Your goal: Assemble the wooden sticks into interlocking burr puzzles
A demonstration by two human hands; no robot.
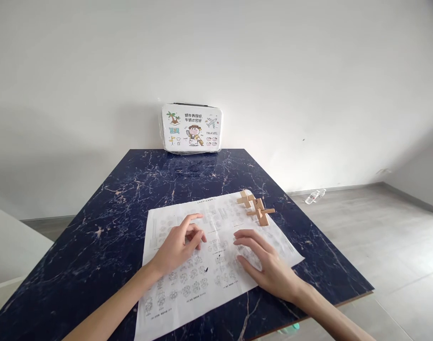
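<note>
A large printed instruction sheet [179, 284] with rows of small diagrams lies flat on the table. Over its middle is my left hand [183, 241], index finger stretched out and the other fingers loosely bent, with nothing seen in it. My right hand [264, 260] rests at the sheet's right half, fingers apart and slightly curved, holding nothing. Beyond it, several notched wooden puzzle pieces [262, 218] sit grouped on the sheet's far right edge, apart from both hands. One piece bears a dark mark.
The dark blue marbled table [124, 189] reaches to the wall. At its far end a white case [192, 128] with cartoon prints stands upright against the wall. Clear plastic bottles [312, 196] lie on the grey floor at the right.
</note>
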